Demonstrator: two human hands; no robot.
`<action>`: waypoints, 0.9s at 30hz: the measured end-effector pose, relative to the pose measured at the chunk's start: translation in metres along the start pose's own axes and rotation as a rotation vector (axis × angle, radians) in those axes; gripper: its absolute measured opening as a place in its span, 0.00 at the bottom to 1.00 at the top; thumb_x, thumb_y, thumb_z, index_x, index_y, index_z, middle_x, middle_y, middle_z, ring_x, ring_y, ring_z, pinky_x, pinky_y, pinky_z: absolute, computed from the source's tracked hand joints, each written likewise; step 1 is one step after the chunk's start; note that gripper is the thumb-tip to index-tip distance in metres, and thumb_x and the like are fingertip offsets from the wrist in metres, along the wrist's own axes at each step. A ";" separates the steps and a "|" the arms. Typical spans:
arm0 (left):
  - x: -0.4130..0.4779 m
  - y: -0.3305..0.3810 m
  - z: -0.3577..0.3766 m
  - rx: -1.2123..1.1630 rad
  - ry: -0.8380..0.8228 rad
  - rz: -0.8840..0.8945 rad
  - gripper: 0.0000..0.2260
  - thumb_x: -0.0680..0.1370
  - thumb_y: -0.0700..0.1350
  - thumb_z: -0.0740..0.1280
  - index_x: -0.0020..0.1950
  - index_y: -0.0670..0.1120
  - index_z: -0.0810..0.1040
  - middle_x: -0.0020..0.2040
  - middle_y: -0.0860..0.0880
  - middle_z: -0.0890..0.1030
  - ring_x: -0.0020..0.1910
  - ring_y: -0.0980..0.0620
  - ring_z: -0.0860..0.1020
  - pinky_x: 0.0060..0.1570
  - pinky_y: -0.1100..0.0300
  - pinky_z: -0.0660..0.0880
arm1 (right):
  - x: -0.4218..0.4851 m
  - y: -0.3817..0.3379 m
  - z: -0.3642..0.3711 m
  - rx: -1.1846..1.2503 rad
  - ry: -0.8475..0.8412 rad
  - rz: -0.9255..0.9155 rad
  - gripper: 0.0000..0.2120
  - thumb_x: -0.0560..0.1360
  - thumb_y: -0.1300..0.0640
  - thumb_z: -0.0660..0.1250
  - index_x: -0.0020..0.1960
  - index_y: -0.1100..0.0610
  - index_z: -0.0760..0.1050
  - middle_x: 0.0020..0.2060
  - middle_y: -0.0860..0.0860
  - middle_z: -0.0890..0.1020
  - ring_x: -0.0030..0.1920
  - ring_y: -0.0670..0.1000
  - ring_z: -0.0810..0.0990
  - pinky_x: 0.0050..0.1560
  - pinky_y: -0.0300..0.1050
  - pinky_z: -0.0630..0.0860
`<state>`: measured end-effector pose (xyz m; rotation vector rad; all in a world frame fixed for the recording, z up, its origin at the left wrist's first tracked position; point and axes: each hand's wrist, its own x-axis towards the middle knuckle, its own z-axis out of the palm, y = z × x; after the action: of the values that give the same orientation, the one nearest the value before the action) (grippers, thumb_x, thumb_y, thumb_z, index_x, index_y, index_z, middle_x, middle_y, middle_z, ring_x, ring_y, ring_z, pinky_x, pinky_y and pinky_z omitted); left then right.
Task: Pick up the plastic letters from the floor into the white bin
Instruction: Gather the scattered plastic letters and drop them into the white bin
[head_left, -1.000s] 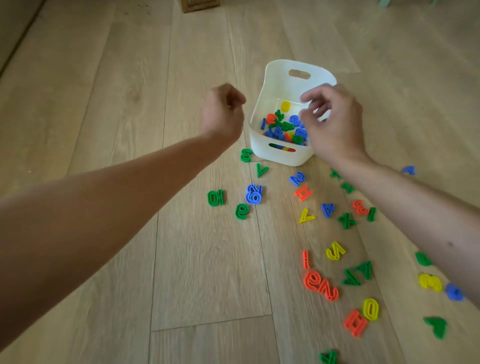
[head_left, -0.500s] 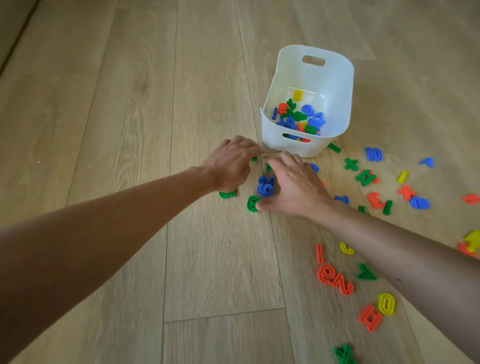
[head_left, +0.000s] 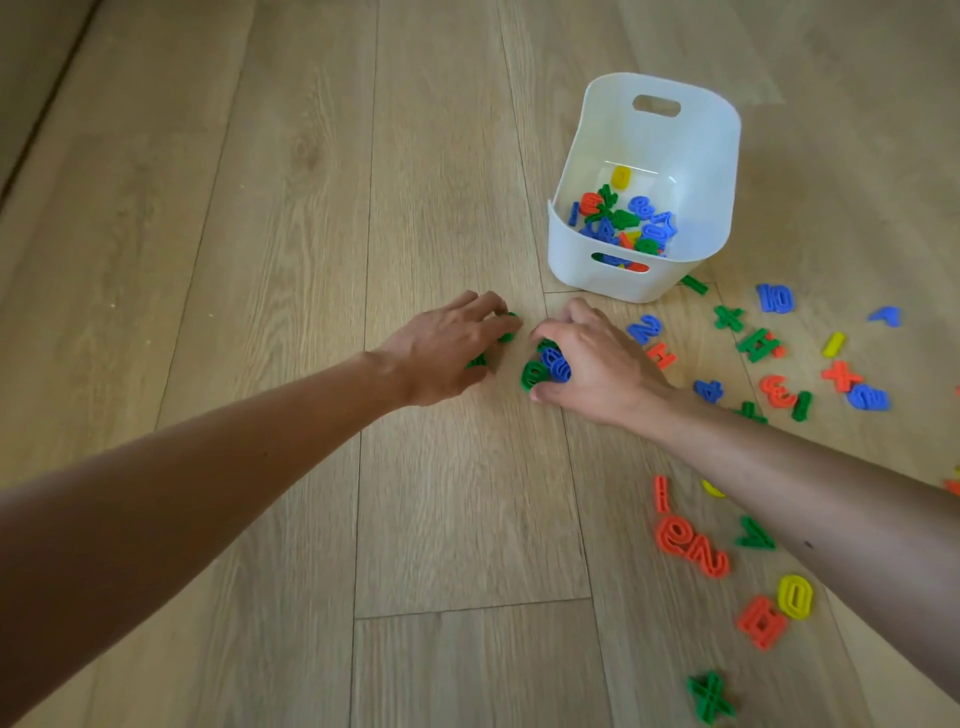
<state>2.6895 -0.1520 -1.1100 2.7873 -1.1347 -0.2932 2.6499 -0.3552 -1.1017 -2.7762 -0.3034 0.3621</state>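
The white bin (head_left: 696, 156) stands on the wood floor at upper right, with several coloured plastic letters in its bottom. Both hands are down on the floor just in front of it. My left hand (head_left: 447, 345) lies over green letters (head_left: 506, 325), fingers curled onto them. My right hand (head_left: 597, 364) closes around a small clump of blue letters (head_left: 556, 364) and a green letter (head_left: 534, 374). More letters lie scattered to the right: a blue piece (head_left: 645, 328), an orange one (head_left: 662, 357), a green plus (head_left: 728, 317).
Loose red, yellow, green and blue pieces spread along the right side of the floor, down to a green one (head_left: 709, 696) near the bottom edge. A wall edge or skirting runs along the far left (head_left: 31, 130). Bare floorboards fill the left and centre.
Both hands came down from the bin to the floor, then closed in on the pieces. The right hand has gathered the blue and green letters together under its fingers.
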 end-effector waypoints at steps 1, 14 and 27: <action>0.000 0.001 -0.001 -0.033 -0.005 -0.016 0.31 0.77 0.47 0.70 0.77 0.47 0.62 0.69 0.48 0.67 0.66 0.48 0.69 0.62 0.51 0.75 | -0.001 -0.001 0.001 -0.001 0.004 -0.003 0.26 0.68 0.47 0.76 0.63 0.51 0.75 0.56 0.51 0.68 0.59 0.54 0.72 0.51 0.52 0.76; 0.000 0.011 -0.002 -0.187 0.030 -0.143 0.14 0.76 0.46 0.71 0.60 0.45 0.75 0.55 0.49 0.75 0.51 0.48 0.76 0.54 0.53 0.76 | 0.000 -0.003 0.006 0.022 -0.021 -0.037 0.18 0.71 0.54 0.75 0.60 0.50 0.78 0.51 0.51 0.67 0.55 0.55 0.70 0.53 0.56 0.75; -0.008 0.022 0.003 -0.361 0.044 -0.174 0.14 0.75 0.45 0.72 0.60 0.47 0.77 0.53 0.50 0.77 0.49 0.51 0.76 0.52 0.55 0.77 | -0.007 0.004 0.005 0.177 0.051 -0.052 0.17 0.72 0.55 0.73 0.61 0.50 0.79 0.47 0.51 0.68 0.48 0.51 0.72 0.49 0.45 0.69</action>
<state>2.6684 -0.1622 -1.1079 2.5565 -0.7434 -0.4061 2.6427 -0.3588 -1.1062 -2.5947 -0.3146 0.2895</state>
